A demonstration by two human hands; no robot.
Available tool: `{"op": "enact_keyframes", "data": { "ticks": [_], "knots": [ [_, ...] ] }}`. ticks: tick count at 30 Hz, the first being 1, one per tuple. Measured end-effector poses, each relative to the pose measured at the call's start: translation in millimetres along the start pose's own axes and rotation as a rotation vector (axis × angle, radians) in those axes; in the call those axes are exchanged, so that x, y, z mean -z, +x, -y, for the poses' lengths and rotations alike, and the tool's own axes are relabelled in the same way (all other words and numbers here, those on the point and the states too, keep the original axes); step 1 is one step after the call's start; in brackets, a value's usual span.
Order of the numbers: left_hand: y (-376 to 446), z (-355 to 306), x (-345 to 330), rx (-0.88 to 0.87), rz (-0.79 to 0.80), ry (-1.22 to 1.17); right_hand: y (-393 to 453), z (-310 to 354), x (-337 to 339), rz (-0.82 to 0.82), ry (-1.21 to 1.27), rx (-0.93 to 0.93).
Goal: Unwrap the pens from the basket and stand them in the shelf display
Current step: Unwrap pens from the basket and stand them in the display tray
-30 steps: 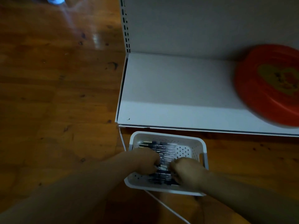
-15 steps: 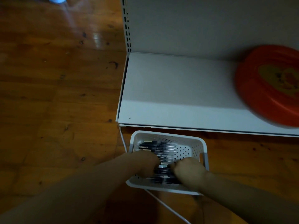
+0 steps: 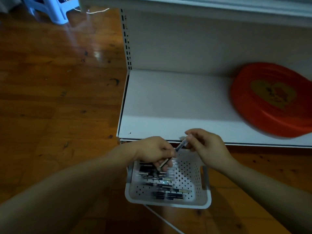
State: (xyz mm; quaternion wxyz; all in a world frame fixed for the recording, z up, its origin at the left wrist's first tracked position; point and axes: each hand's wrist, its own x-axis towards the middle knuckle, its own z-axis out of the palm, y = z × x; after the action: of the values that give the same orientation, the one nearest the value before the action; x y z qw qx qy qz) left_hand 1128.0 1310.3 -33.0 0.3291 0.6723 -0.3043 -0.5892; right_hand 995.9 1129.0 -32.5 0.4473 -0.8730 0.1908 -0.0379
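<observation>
Both hands pinch one pen [image 3: 175,151] above the basket [image 3: 195,204]: left hand [image 3: 154,152] anchors; right hand [image 3: 208,146], at two o'clock, should peel its wrapper steadily.

Left hand [image 3: 154,152] and right hand [image 3: 206,146] pinch one wrapped pen [image 3: 179,146] above the white basket [image 3: 190,179]; more pens lie inside.

Glossy wood floor [image 3: 59,102], perforated plastic basket [image 3: 189,176]
</observation>
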Motion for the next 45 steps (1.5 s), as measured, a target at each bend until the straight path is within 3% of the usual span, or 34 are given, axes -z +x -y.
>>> {"op": "enact_keyframes", "data": {
  "ticks": [4,8,18,25,35,39,45],
  "knots": [
    [-10.3,-31.3,4.8,-0.05,-0.011,-0.191,9.8,28.9,18.8,-0.153,0.151,0.036],
    [-25.8,-61.8,9.4,-0.159,-0.02,-0.198,14.1,54.6,37.6,-0.272,0.287,0.089],
    [-40.7,-123.6,4.2,-0.458,-0.362,-0.106,12.4,110.4,84.8,-0.246,0.335,0.254],
    [-47.3,-156.1,-3.0,-0.631,-0.59,-0.052,4.4,146.3,125.6,-0.316,0.188,0.394],
    [-77.4,-219.2,7.5,-1.091,-1.288,0.442,16.9,221.2,185.1,-0.656,0.287,0.672],
    [-76.9,-230.8,20.1,-1.086,-1.45,0.583,29.2,253.9,211.1,-0.776,0.204,0.779],
    [-78.0,-238.5,30.2,-0.879,-1.577,0.654,58.9,276.3,220.8,-0.823,0.112,0.782]
  ]
}}
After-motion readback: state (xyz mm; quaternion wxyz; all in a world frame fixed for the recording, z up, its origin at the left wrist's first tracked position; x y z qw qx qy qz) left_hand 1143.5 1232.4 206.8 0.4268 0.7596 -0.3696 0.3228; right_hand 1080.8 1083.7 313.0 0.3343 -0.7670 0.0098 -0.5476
